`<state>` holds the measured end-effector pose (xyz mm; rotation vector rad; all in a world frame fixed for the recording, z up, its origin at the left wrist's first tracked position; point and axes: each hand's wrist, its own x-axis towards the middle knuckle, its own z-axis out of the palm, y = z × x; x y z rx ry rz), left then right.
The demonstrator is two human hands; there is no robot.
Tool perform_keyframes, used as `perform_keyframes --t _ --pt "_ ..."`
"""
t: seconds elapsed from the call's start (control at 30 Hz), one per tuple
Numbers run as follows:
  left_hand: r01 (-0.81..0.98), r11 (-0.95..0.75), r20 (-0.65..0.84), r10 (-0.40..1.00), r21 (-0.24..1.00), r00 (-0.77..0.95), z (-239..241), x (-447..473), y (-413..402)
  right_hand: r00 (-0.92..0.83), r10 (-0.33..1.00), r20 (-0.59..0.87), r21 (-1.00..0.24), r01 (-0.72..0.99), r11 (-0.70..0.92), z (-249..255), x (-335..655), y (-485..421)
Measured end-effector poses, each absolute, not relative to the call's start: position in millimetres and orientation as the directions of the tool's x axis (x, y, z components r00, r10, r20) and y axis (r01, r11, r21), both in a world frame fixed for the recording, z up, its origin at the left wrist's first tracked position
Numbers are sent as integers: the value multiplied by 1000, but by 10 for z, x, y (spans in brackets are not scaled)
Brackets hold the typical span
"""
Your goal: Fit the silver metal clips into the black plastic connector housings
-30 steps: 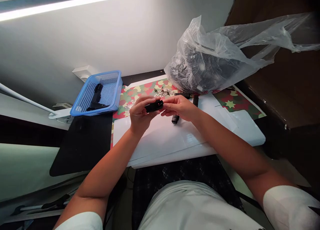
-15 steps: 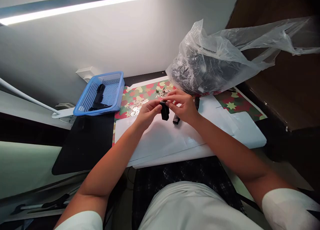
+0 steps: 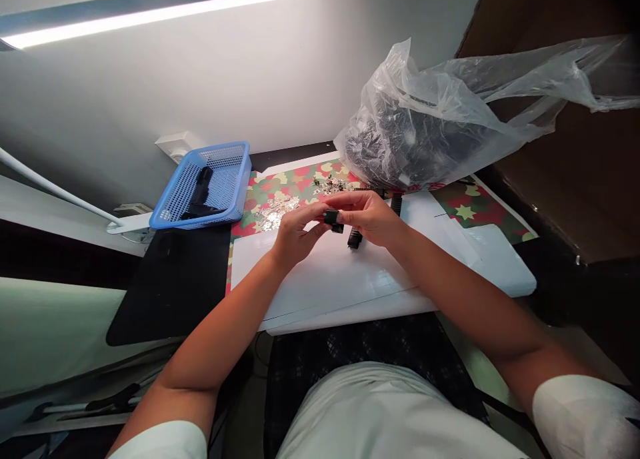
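A small black plastic block (image 3: pixel 333 219) is held above the white sheets between my two hands; its exact kind cannot be made out. My left hand (image 3: pixel 299 231) grips its left side, thumb below and fingers above. From the right, my right hand (image 3: pixel 373 218) pinches it with thumb and fingers, hiding part of it. Just under my right hand lies a black ribbed plastic part (image 3: pixel 355 238) on the white sheet (image 3: pixel 320 286). Another black ribbed strip (image 3: pixel 397 204) shows beyond that hand.
Small silvery metal pieces (image 3: pixel 278 212) lie scattered on a patterned sheet (image 3: pixel 245 220). A blue basket (image 3: pixel 240 186) with black parts (image 3: pixel 201 191) stands at the left. A clear plastic bag (image 3: pixel 420 126) full of dark parts sits behind, beside a brown cardboard box (image 3: pixel 565 199).
The black block has been turned in my hands, so it now looks shorter and lies flatter. My left fingers have moved over it, and my right hand has tilted slightly downward.
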<state>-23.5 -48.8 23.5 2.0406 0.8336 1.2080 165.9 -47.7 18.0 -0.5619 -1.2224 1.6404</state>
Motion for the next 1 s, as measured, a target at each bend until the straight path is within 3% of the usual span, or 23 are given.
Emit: perform_keyframes --t 0.13,0.23,0.4,0.53,0.73,1.0 --pt "205 -804 671 582 558 459 220 -241 -459 -424 884 197 -907 -420 0 163 1660 -468" --pt "244 -836 691 544 491 476 196 -243 -442 -425 880 213 -919 -394 32 150 1651 -456" --pt "205 -795 700 602 571 386 141 -215 -369 -451 847 283 -949 -262 178 146 1667 -444" --pt "156 -697 642 710 700 290 96 -231 -313 -420 833 359 -928 -60 369 116 1697 -447" --pt "85 -534 494 822 841 283 100 -271 -323 -344 796 499 -791 195 580 101 1698 -442" --pt "4 -498 488 851 867 193 83 -212 -368 -496 679 542 -611 322 723 78 1709 -447"
